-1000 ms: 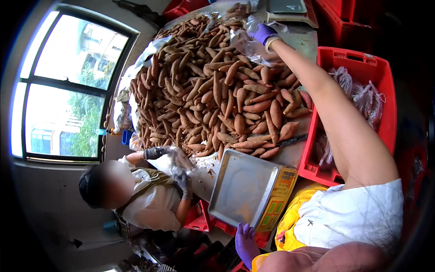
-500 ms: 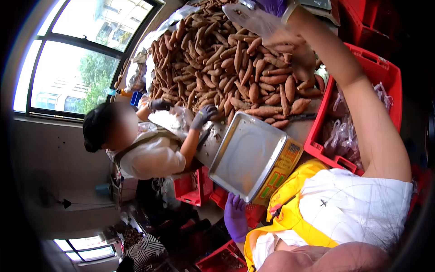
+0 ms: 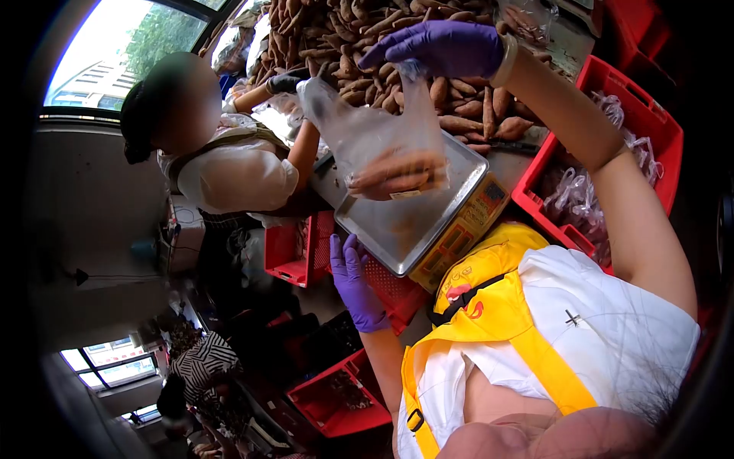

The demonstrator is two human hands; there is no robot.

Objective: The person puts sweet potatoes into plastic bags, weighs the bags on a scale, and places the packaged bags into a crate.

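Note:
My right hand (image 3: 451, 50), in a purple glove, grips one handle of a clear plastic bag (image 3: 359, 126). Several sweet potatoes (image 3: 401, 172) lie in the bottom of the bag, with a small label near them. The bag hangs over the metal tray of a yellow weighing scale (image 3: 462, 229); whether it touches the tray I cannot tell. Its other handle sticks up loosely at the left, near a co-worker's gloved hand (image 3: 284, 83). By the near left edge of the tray, my left hand (image 3: 355, 287), also purple-gloved, is open with its fingers apart.
A big heap of sweet potatoes (image 3: 344, 34) covers the far table. At the right stands a red crate (image 3: 527, 187) of filled bags (image 3: 577, 199). A co-worker (image 3: 229, 168) stands at the left. Other red crates (image 3: 336, 398) are on the floor below.
My right hand has brought the bag from above the heap to over the scale tray. My left hand has shifted a little and its fingers have spread. The view has turned.

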